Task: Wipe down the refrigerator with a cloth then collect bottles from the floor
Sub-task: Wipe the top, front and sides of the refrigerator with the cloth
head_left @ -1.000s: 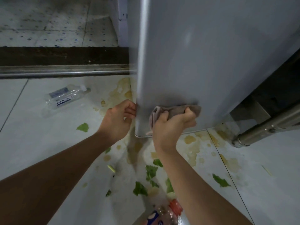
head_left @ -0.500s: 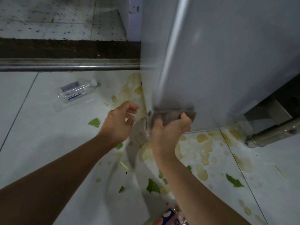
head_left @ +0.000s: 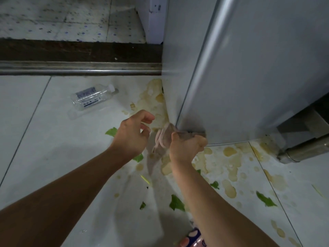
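In the head view, the right hand (head_left: 187,147) has its grip closed around a bunched pinkish-grey cloth (head_left: 164,138), pressing it against the bottom front corner of the grey refrigerator (head_left: 249,77), right where the door edge meets the floor. The left hand (head_left: 132,134) hovers just beside the cloth with its grip half open, fingers loosely curled and holding nothing. A clear plastic bottle (head_left: 92,98) with a white cap lies on its side on the white tiled floor (head_left: 44,148), well apart from both hands, to the left near the metal door rail (head_left: 80,68). A second bottle (head_left: 193,238) with a coloured label shows only partly at the lower edge, under the right forearm. Yellowish spill puddles (head_left: 229,155) spread around the refrigerator's base, and green leaf scraps (head_left: 176,203) are scattered between the arms. The risks, as I judge them: the cloth's hanging tail is close to the puddles and could soak up the spill, then smear it back onto the door; the wet tiles could make a knee or foot slip while reaching for the far bottle; and the near bottle, close under the arm, could be knocked and roll off.
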{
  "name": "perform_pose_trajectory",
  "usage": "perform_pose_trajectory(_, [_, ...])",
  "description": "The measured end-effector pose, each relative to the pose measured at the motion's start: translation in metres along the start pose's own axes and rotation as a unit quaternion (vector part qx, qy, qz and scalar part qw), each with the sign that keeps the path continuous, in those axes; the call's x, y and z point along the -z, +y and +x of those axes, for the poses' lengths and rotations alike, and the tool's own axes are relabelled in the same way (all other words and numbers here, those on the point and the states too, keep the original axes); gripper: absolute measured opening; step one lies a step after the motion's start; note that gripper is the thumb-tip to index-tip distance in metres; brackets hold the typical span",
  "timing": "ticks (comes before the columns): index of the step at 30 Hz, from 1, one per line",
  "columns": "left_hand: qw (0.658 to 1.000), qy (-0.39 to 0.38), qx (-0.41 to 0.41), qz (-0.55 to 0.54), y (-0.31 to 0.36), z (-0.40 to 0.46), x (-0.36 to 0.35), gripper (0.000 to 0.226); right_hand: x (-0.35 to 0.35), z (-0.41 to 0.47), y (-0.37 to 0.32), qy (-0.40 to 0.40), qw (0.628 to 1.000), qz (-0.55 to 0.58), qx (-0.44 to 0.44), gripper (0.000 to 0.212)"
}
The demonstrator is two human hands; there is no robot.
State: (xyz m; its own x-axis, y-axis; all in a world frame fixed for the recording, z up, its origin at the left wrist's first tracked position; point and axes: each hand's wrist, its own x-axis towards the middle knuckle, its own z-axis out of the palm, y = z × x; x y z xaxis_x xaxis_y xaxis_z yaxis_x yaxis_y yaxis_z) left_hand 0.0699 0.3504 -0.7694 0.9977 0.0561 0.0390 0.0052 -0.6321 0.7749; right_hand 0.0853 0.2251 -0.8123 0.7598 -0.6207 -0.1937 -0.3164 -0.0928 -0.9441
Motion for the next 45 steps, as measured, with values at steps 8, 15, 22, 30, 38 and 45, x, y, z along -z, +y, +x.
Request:
perform_pose_trajectory(8, [1.0, -0.002, 0.013, 0.014, 0.006, 0.004, -0.01, 0.031, -0.012, 0.01, 0.026, 0.001, 0.999, -0.037, -0.026, 0.062])
perform_pose_trajectory(15, [1.0, -0.019, 0.015, 0.009, 0.016, 0.005, -0.022, 0.033, -0.008, 0.028, 0.05, -0.057, 0.992, -0.061, -0.098, 0.072])
perform_pose_trajectory(22, [0.999, -0.004, 0.017, 0.038, 0.048, 0.011, -0.058, 0.026, -0.004, 0.042, 0.05, -0.051, 0.984, 0.066, -0.159, 0.04])
perform_pose_trajectory(30, [0.994, 0.04, 0.02, 0.104, 0.046, 0.017, -0.068, 0.025, 0.02, 0.085, 0.056, -0.009, 0.984, 0.071, -0.161, 0.038])
perform_pose_trajectory(38, [0.994, 0.055, 0.003, 0.094, 0.042, 0.015, -0.072, 0.024, 0.07, 0.143, 0.057, 0.024, 0.995, -0.025, -0.091, 0.036])
perform_pose_trajectory(45, [0.992, 0.064, 0.003, 0.106, 0.048, 0.014, -0.079, 0.024, 0.108, 0.188, 0.048, 0.055, 0.996, -0.016, -0.068, 0.042])
